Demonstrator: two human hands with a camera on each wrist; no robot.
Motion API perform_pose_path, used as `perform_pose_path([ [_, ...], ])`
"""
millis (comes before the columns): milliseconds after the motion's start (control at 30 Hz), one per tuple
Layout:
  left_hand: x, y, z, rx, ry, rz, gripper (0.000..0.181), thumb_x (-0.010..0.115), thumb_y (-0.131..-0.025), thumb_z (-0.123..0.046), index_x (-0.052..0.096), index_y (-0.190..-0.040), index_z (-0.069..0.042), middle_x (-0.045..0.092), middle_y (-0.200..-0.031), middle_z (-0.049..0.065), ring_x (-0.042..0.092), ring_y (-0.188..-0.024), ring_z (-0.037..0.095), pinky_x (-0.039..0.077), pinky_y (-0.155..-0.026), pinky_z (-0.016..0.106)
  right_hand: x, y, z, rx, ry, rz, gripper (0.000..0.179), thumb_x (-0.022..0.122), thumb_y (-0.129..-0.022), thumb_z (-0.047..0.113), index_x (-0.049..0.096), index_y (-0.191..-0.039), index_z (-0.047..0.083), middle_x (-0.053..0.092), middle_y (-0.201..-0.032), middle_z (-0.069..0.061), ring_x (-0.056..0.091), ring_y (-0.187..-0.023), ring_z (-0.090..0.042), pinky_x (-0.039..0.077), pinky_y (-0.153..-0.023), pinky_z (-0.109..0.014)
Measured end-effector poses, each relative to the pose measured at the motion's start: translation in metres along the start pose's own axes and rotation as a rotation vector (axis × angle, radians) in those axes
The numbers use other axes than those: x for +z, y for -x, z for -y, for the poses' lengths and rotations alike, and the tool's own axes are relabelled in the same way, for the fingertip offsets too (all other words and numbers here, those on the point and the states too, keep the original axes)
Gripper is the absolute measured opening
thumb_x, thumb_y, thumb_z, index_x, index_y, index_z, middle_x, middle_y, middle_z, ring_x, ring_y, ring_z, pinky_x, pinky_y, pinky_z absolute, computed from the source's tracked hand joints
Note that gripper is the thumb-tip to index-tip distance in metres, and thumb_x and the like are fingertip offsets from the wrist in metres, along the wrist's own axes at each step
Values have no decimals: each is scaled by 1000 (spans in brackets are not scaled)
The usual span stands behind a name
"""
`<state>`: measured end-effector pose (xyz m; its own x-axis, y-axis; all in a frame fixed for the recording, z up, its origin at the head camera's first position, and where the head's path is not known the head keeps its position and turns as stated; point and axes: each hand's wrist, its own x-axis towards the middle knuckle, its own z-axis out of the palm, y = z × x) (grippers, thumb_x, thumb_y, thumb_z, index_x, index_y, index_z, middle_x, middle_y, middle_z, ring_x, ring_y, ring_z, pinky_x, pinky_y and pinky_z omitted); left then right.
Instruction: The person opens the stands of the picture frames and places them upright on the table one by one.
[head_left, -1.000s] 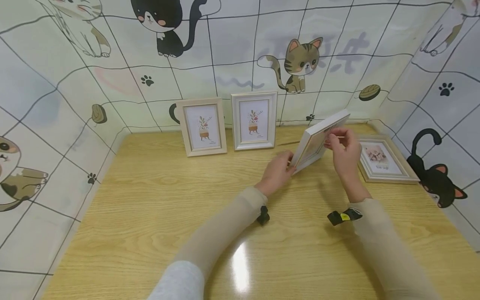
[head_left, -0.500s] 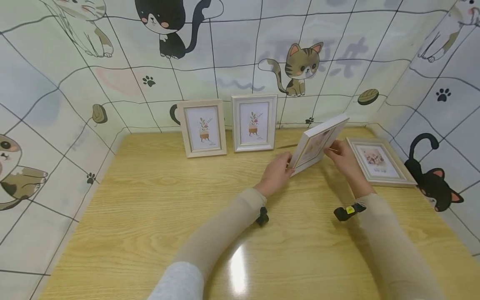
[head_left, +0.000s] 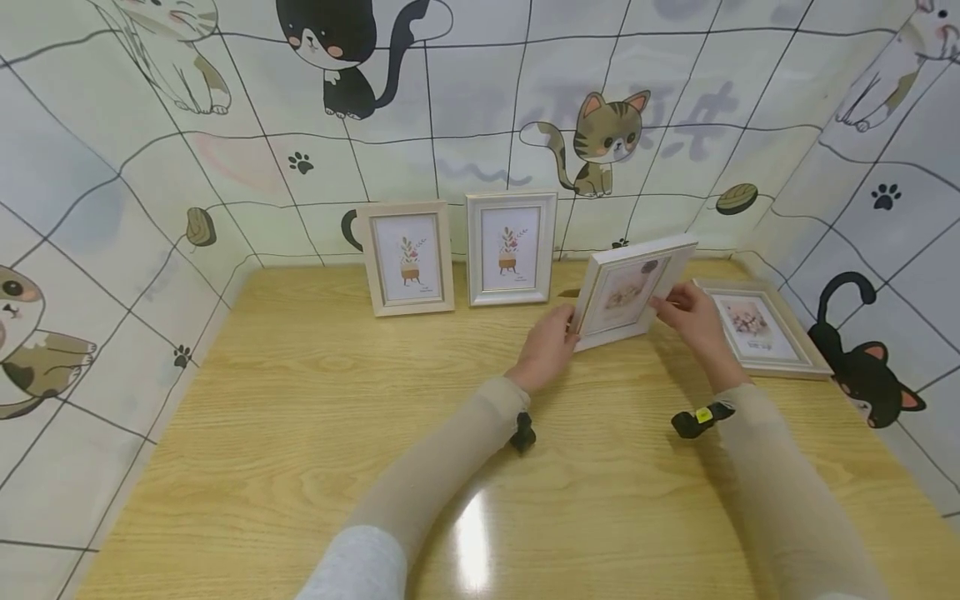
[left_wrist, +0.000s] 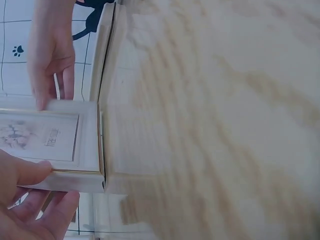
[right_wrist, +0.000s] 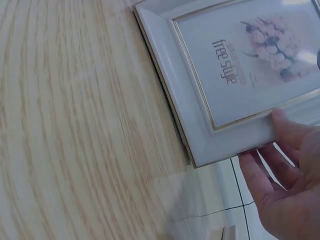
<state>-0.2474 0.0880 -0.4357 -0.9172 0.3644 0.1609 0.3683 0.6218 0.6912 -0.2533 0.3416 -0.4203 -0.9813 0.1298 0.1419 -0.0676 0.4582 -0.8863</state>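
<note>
A white picture frame [head_left: 626,293] with a gold inner line and a blossom picture stands tilted at the table's back right, between both hands. My left hand [head_left: 543,350] grips its left edge, thumb on the front and fingers behind, as the left wrist view shows. At the opposite edge, my right hand [head_left: 697,329] holds the frame with the thumb on its front border; the right wrist view has those fingers [right_wrist: 260,175] curled behind. "free style" is printed under the blossoms. In both wrist views the frame's lower edge is right at the wooden tabletop [right_wrist: 75,125].
Against the back wall stand a cream picture frame [head_left: 408,258] and a white picture frame [head_left: 512,248], both with potted-plant pictures. Another cream frame [head_left: 765,329] lies on the table by the right wall. Cat drawings cover the walls.
The held frame has turned so that its picture faces me more. My right hand has come down from its upper right part to its lower right edge; the left keeps its grip.
</note>
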Motion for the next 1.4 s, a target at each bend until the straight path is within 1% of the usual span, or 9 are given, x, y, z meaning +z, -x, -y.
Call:
perform_pose_path([
  [100, -3, -1, 2, -14, 46, -12, 33, 61, -99, -11, 57, -131, -10, 67, -123, 5, 66, -111, 17, 57, -90, 24, -1, -2, -3, 29, -104, 18, 17, 67, -96, 21, 57, -110, 21, 62, -91, 26, 61, -86, 10, 55, -75, -7],
  [167, -5, -2, 2, -17, 67, -19, 34, 61, -99, -11, 56, -133, -10, 68, -124, 6, 66, -112, 17, 57, -90, 23, 0, -2, -2, 40, -161, 22, 16, 68, -95, 18, 57, -107, 23, 63, -90, 24, 62, -85, 8, 56, -75, -8],
  [367, -10, -3, 3, -10, 134, -45, 48, 63, -98, -10, 47, -143, -11, 61, -140, 6, 63, -122, 19, 56, -95, 24, 1, -4, 10, 73, -282, -3, 17, 68, -94, 13, 57, -106, 16, 65, -90, 18, 65, -83, 5, 56, -76, -10],
  [467, -11, -3, 4, -9, 158, -46, 54, 64, -97, -10, 45, -147, -13, 57, -145, 4, 64, -122, 20, 57, -94, 25, 0, -7, 17, 124, -314, -25, 18, 69, -94, 13, 56, -107, 14, 64, -91, 14, 65, -83, 3, 57, -75, -10],
  [567, -13, -2, 6, -10, 162, -29, 54, 64, -96, -11, 45, -147, -13, 55, -147, 3, 64, -121, 20, 57, -93, 24, 0, -12, 20, 178, -349, -58, 19, 68, -93, 12, 56, -107, 14, 61, -92, 11, 63, -83, 2, 57, -74, -10],
  [733, -17, 1, 10, -3, 155, 12, 52, 63, -98, -14, 46, -147, -10, 54, -148, 5, 63, -123, 21, 56, -95, 24, 3, -29, 13, 215, -372, -125, 18, 70, -92, 11, 55, -101, 17, 59, -89, 12, 62, -79, 3, 57, -71, -10],
  [967, -23, 5, 12, 15, 147, 41, 48, 62, -99, -17, 49, -145, -11, 55, -148, 4, 64, -122, 22, 57, -95, 28, 7, -49, 7, 255, -322, -182, 18, 74, -90, 19, 58, -98, 18, 61, -83, 15, 63, -72, 2, 57, -67, -12],
  [1167, -30, 8, 15, 14, 136, 67, 47, 60, -100, -17, 50, -146, -11, 54, -148, 4, 64, -123, 21, 57, -96, 28, 11, -59, 12, 290, -348, -197, 17, 74, -89, 17, 59, -97, 16, 59, -83, 12, 61, -71, 0, 55, -59, -11],
  [1400, -37, 11, 22, 18, 126, 87, 46, 59, -101, -19, 50, -146, -13, 52, -151, 5, 64, -122, 21, 56, -97, 29, 18, -66, 18, 301, -275, -193, 16, 73, -90, 18, 59, -98, 13, 58, -77, 15, 60, -68, 1, 54, -57, -11],
])
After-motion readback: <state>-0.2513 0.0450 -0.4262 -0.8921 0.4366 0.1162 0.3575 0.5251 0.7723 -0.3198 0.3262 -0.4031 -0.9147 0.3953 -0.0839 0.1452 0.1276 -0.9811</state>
